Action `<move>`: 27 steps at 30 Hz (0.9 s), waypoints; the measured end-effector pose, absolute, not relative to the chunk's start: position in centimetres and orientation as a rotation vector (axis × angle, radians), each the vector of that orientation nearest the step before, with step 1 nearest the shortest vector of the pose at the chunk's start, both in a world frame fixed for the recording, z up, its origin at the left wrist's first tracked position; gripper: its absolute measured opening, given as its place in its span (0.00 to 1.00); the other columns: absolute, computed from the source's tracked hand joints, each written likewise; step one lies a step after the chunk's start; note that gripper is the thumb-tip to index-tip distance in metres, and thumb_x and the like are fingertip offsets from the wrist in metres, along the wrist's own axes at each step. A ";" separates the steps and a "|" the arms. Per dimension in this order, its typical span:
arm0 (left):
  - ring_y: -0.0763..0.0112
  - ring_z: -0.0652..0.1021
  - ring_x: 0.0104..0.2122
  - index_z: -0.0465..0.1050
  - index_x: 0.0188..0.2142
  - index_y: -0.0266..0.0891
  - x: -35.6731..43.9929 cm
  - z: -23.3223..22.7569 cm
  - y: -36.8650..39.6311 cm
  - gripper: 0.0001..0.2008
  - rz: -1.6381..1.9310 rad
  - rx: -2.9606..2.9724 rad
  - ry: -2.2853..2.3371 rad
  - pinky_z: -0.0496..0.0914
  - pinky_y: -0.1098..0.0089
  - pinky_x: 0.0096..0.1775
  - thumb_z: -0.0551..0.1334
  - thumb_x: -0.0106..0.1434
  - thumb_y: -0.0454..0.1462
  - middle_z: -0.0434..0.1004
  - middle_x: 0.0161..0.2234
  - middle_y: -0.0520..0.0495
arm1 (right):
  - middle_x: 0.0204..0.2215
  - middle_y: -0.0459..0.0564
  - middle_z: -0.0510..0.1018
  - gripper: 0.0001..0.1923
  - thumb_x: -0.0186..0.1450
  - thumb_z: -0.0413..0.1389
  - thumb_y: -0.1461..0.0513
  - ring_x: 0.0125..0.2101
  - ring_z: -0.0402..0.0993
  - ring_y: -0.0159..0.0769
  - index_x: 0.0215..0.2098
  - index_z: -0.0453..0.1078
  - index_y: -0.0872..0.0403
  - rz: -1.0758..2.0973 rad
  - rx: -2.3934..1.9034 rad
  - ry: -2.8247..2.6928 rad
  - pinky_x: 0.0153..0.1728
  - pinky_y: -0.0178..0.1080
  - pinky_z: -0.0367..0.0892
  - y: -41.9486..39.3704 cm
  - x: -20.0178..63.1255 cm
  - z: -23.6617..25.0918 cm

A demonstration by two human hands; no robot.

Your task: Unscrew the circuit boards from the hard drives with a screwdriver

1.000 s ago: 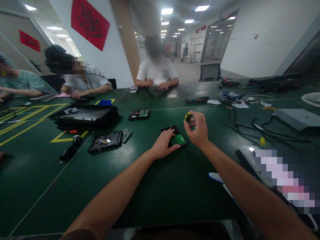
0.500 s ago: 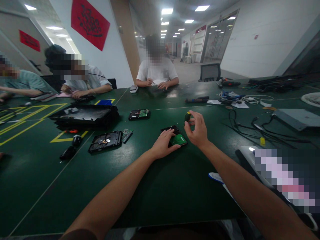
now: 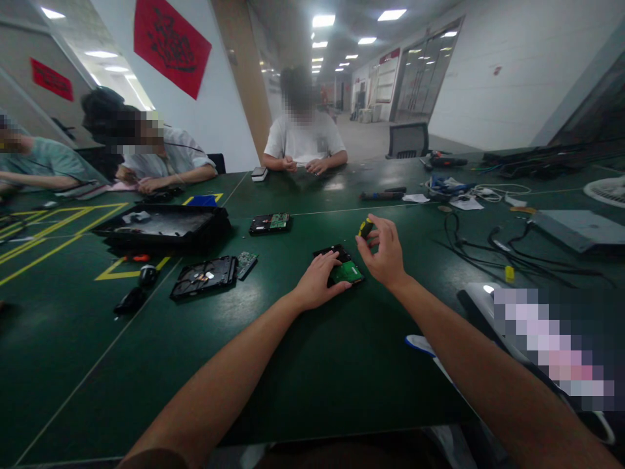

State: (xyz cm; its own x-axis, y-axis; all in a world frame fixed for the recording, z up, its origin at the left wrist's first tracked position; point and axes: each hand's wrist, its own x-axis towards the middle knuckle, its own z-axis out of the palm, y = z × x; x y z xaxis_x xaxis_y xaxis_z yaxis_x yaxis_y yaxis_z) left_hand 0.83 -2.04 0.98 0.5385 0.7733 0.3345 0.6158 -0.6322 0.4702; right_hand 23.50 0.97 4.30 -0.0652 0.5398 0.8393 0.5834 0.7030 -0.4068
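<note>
Two hands are working mid-frame: left hand (image 3: 317, 281) pressing flat on a hard drive (image 3: 342, 266), right hand (image 3: 385, 254) pinching what seems a screwdriver (image 3: 365, 228) upright.

Screwdriver (image 3: 366, 228) tip hidden behind right hand (image 3: 385, 255); faces blurred.

Two bare forearms, no sleeves, watch or rings visible. Left hand (image 3: 316, 284) and right hand (image 3: 385, 257) ungloved, mid-frame.
</note>
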 end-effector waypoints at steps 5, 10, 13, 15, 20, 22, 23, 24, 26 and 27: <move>0.48 0.61 0.73 0.68 0.61 0.40 0.8 0.9 -2.1 0.29 0.759 2.481 1.163 0.55 0.43 0.73 0.66 0.68 0.54 0.64 0.71 0.34 | 0.60 0.58 0.68 0.30 0.73 0.55 0.60 0.41 0.80 0.40 0.71 0.57 0.45 -0.036 -0.892 -1.725 0.40 0.46 0.83 0.9 23.4 4.4; 0.48 0.60 0.74 0.68 0.61 0.40 0.8 1.0 -2.1 0.29 0.736 2.483 1.170 0.54 0.42 0.73 0.66 0.68 0.54 0.64 0.71 0.33 | 0.58 0.58 0.69 0.29 0.72 0.57 0.58 0.37 0.79 0.38 0.70 0.59 0.45 -0.043 -0.916 -1.706 0.36 0.45 0.83 0.8 23.4 4.5; 0.48 0.60 0.74 0.68 0.61 0.40 0.8 1.0 -2.1 0.29 0.728 2.486 1.171 0.54 0.42 0.73 0.66 0.69 0.54 0.64 0.71 0.33 | 0.58 0.57 0.70 0.29 0.72 0.58 0.58 0.37 0.79 0.39 0.69 0.59 0.45 -0.061 -0.919 -1.709 0.37 0.46 0.83 0.8 23.5 4.5; 0.49 0.60 0.74 0.68 0.61 0.40 0.8 1.0 -2.1 0.29 0.736 2.487 1.170 0.54 0.42 0.73 0.66 0.69 0.54 0.64 0.71 0.34 | 0.59 0.58 0.69 0.29 0.73 0.56 0.59 0.40 0.79 0.40 0.70 0.58 0.45 -0.059 -0.907 -1.722 0.40 0.47 0.83 0.8 23.5 4.5; 0.49 0.60 0.74 0.68 0.61 0.40 0.8 0.9 -2.1 0.30 0.730 2.491 1.167 0.53 0.43 0.73 0.66 0.69 0.54 0.63 0.71 0.33 | 0.59 0.57 0.68 0.29 0.73 0.56 0.59 0.39 0.79 0.39 0.71 0.58 0.45 -0.040 -0.914 -1.721 0.38 0.45 0.83 0.9 23.6 4.3; 0.49 0.60 0.74 0.68 0.61 0.40 0.8 0.9 -2.0 0.29 0.724 2.491 1.171 0.53 0.42 0.73 0.65 0.69 0.54 0.63 0.72 0.34 | 0.59 0.56 0.68 0.29 0.73 0.57 0.58 0.38 0.79 0.38 0.70 0.58 0.44 -0.043 -0.914 -1.721 0.37 0.45 0.83 0.9 23.6 4.3; 0.49 0.60 0.74 0.68 0.61 0.40 0.8 0.9 -2.0 0.29 0.724 2.489 1.172 0.53 0.42 0.73 0.65 0.69 0.54 0.63 0.72 0.34 | 0.59 0.56 0.68 0.29 0.73 0.57 0.58 0.38 0.79 0.38 0.70 0.58 0.43 -0.047 -0.907 -1.723 0.38 0.45 0.83 0.9 23.6 4.3; 0.49 0.60 0.74 0.68 0.61 0.40 0.8 0.9 -2.0 0.29 0.727 2.486 1.171 0.53 0.42 0.73 0.65 0.69 0.54 0.63 0.72 0.34 | 0.59 0.56 0.68 0.30 0.73 0.56 0.59 0.39 0.79 0.38 0.71 0.58 0.43 -0.049 -0.895 -1.727 0.40 0.45 0.83 0.9 23.6 4.2; 0.49 0.60 0.74 0.68 0.61 0.40 0.8 0.9 -2.0 0.29 0.735 2.479 1.169 0.53 0.42 0.73 0.65 0.68 0.54 0.64 0.71 0.34 | 0.60 0.56 0.68 0.30 0.73 0.55 0.61 0.41 0.79 0.39 0.72 0.57 0.43 -0.044 -0.873 -1.731 0.42 0.46 0.83 0.9 23.6 4.2; 0.49 0.60 0.74 0.68 0.60 0.40 0.8 0.9 -2.0 0.29 0.738 2.476 1.168 0.53 0.42 0.73 0.66 0.68 0.54 0.64 0.71 0.34 | 0.60 0.56 0.68 0.30 0.74 0.54 0.61 0.42 0.79 0.39 0.72 0.57 0.43 -0.041 -0.870 -1.729 0.42 0.45 0.83 0.9 23.6 4.2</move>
State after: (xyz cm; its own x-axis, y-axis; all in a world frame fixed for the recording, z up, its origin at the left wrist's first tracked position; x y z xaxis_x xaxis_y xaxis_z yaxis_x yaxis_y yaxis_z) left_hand 0.78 -2.05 0.91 0.5364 0.7811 0.3198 0.6240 -0.6221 0.4729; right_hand 23.60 0.93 4.19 -0.0830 0.5249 0.8471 0.5644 0.7254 -0.3941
